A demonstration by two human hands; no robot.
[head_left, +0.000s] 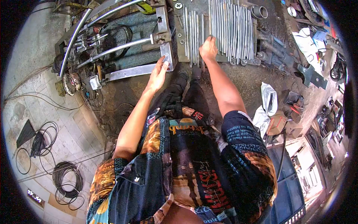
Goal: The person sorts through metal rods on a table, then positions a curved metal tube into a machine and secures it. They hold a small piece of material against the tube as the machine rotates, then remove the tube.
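Right hand (208, 49) clenched on thin steel rods (231, 30) at the bench's (274, 26) near edge; left hand (158, 71) open, released, beside a metal plate (168, 54).

Single head-worn fisheye view, steeply downward, close over a workbench (186, 56).

The person wears a short-sleeved, open black shirt printed with orange, teal and white patterns and lettering, a black graphic tee beneath, and dark trousers.
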